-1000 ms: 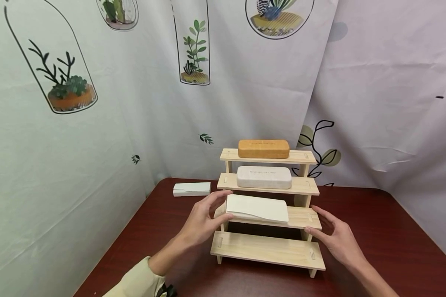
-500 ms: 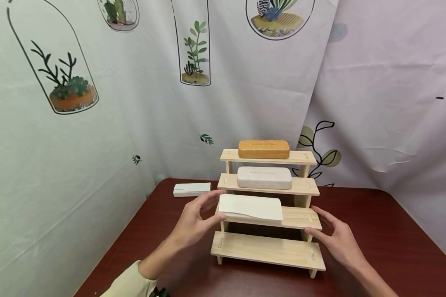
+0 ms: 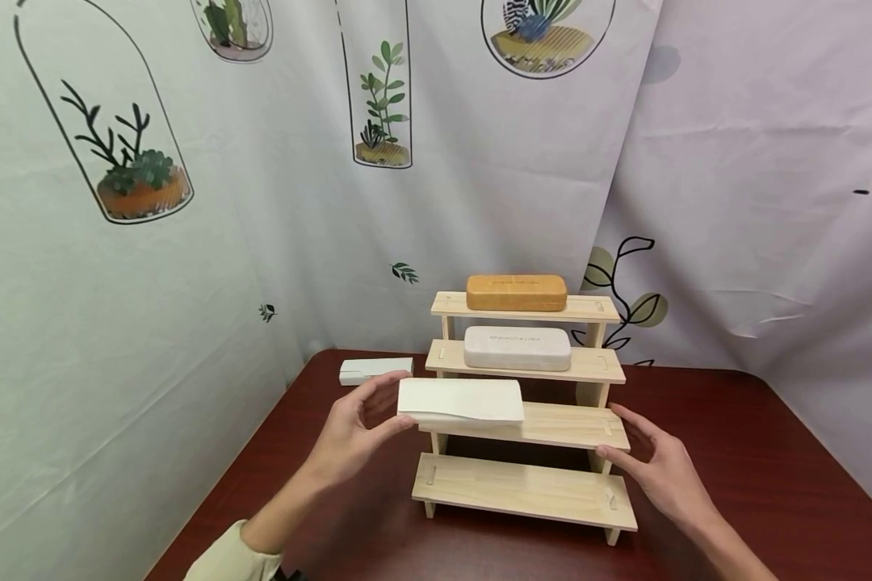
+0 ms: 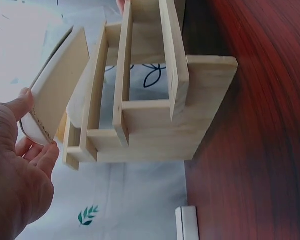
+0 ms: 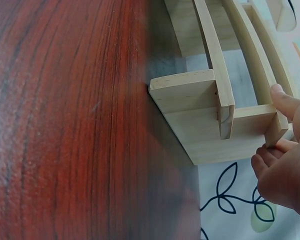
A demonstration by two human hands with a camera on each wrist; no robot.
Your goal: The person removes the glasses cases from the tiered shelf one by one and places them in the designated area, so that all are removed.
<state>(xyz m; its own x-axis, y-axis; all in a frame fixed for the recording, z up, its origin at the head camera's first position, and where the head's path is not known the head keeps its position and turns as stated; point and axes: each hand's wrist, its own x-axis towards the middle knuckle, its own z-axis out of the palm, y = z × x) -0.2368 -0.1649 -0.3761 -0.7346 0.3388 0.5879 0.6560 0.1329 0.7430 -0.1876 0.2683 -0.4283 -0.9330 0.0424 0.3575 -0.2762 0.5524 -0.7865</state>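
Observation:
A white glasses case (image 3: 461, 399) is gripped at its left end by my left hand (image 3: 349, 432), thumb in front and fingers behind. In the left wrist view the case (image 4: 62, 82) is raised off the wooden stepped stand (image 4: 155, 132), its long side toward the shelves. My right hand (image 3: 657, 464) holds the right end of the stand's second shelf from the bottom (image 3: 574, 423). The right wrist view has the thumb on that shelf's front edge (image 5: 252, 60) and fingers curled under its end. A pale grey glasses case (image 3: 517, 349) and an orange-brown one (image 3: 516, 293) lie on the upper shelves.
Another white case (image 3: 366, 369) lies at the back left of the dark red table (image 3: 712, 428), behind my left hand. The bottom shelf (image 3: 523, 488) bears nothing. A patterned cloth (image 3: 262, 218) hangs behind the table and along its sides.
My left hand has drawn the white glasses case leftward, so it now sticks out past the stand's left side. The right hand keeps its place on the shelf.

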